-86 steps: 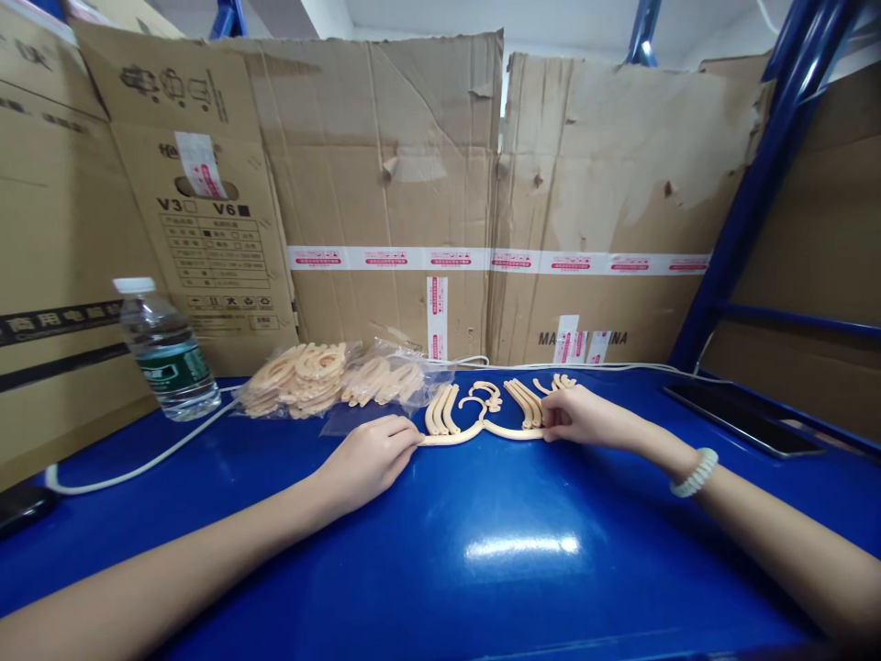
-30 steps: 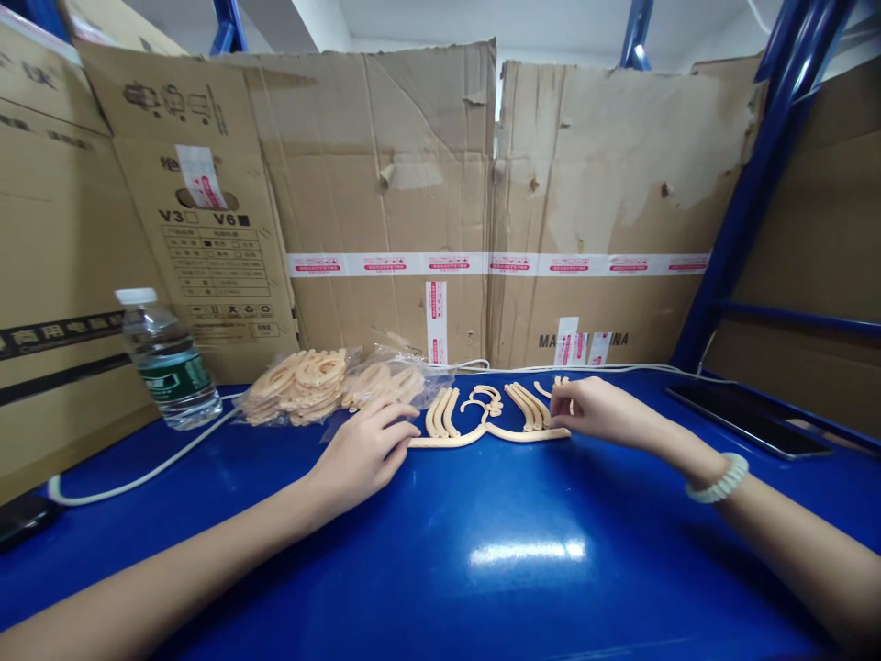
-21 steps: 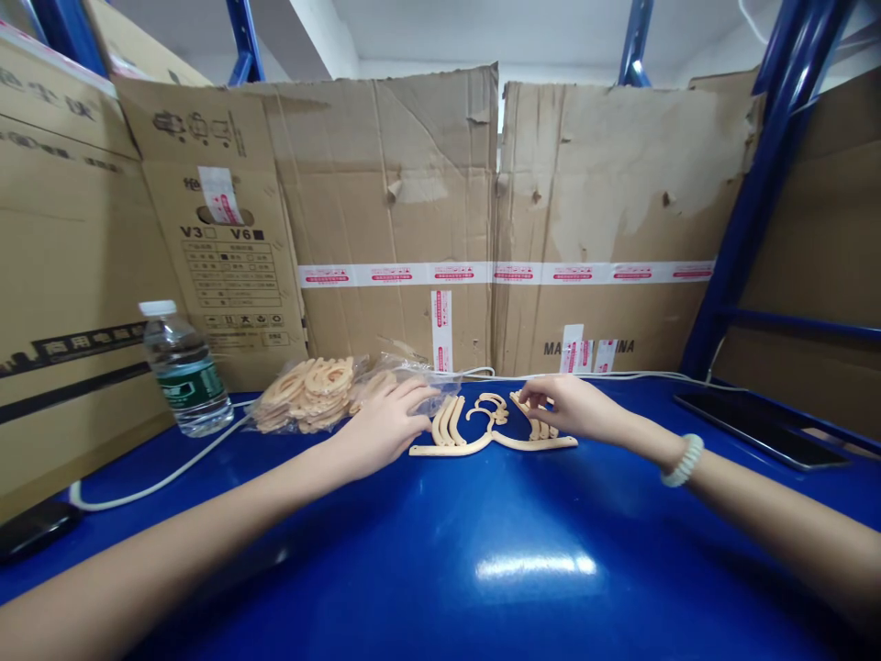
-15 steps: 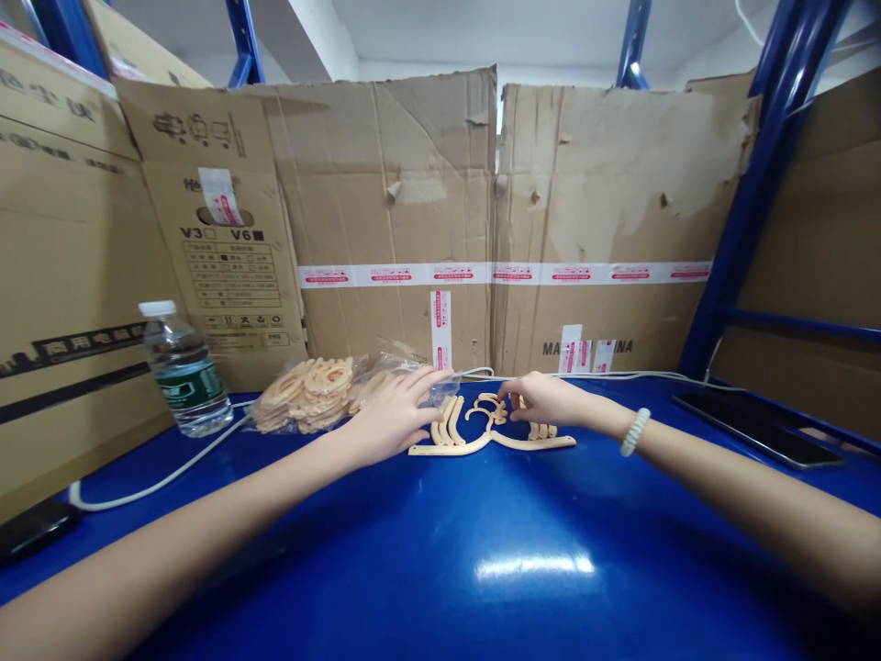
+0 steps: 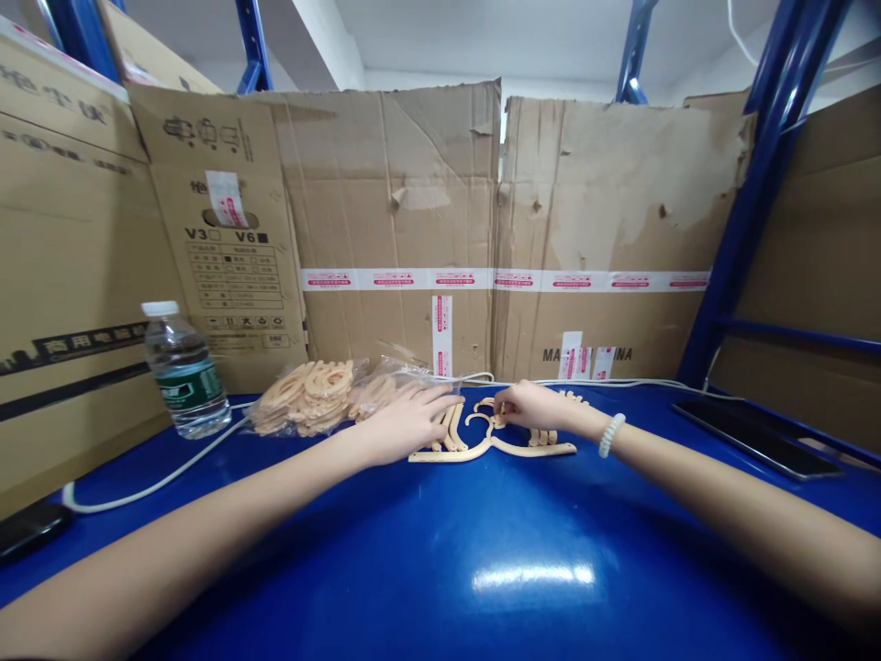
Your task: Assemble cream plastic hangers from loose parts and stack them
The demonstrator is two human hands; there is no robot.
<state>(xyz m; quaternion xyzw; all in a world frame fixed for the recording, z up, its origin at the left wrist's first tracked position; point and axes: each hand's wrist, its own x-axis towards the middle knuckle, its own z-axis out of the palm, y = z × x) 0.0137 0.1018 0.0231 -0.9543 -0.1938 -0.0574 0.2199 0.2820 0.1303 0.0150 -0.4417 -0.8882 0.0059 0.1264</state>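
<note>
One hanger [image 5: 529, 451] is laid flat; behind, bars [image 5: 455, 430] are partly covered by left hand [image 5: 407, 424], fingers spread, hooks [image 5: 484, 402] by right hand [image 5: 532, 406], fingers bunched, pinch indiscernible.

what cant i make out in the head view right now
All in the head view:
Right hand: hides whether it grips anything.
Curved pieces: some partly covered by the left hand.
Black object: cut off by the left edge.
Carton's printed table: lettering too small.

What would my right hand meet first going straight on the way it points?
Your right hand would likely meet the hooks first; they lie directly ahead, though contact is unclear.
</note>
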